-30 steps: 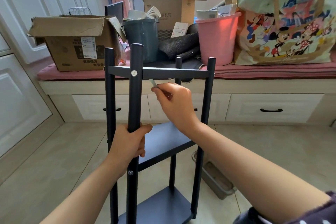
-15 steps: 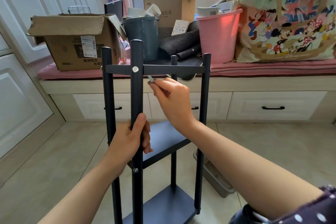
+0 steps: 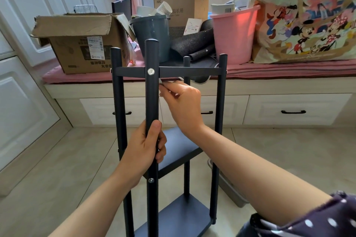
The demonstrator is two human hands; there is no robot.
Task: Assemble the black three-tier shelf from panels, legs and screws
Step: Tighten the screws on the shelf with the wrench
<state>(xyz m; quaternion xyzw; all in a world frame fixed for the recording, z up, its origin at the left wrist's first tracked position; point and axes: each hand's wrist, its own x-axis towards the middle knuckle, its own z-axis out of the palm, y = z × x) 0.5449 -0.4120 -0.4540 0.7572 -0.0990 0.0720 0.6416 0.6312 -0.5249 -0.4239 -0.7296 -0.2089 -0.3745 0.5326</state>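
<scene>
shelf: black three-tier metal shelf [image 3: 192,72] upright on beige tile floor [image 3: 57,169], just in front of the window bench; four round legs, top, middle and bottom panels all fitted
near leg: black round front leg [image 3: 152,102] closest to camera; silver screw head [image 3: 150,71] at top panel level, a second silver screw [image 3: 151,180] at middle panel level
left hand: left hand [image 3: 143,152] wraps the near leg between the two screws, fingers curled round it, thumb lying up along the tube
right hand: right hand [image 3: 183,102] under the top panel, right of the near leg; fingers pinch a small silver metal tool [image 3: 161,81], tip up against the panel's underside beside the leg
hidden: tool mostly covered by fingers, type unclear; far back leg partly behind the hand; shelf bottom cut off by frame edge
bench: pink-cushioned window bench [image 3: 289,69] carries brown cardboard box [image 3: 82,44], grey plastic bin [image 3: 152,38], pink plastic bucket [image 3: 234,34], cartoon-print tote bag [image 3: 308,15]
floor right: grey tray [image 3: 229,186] partly hidden behind the forearm
</scene>
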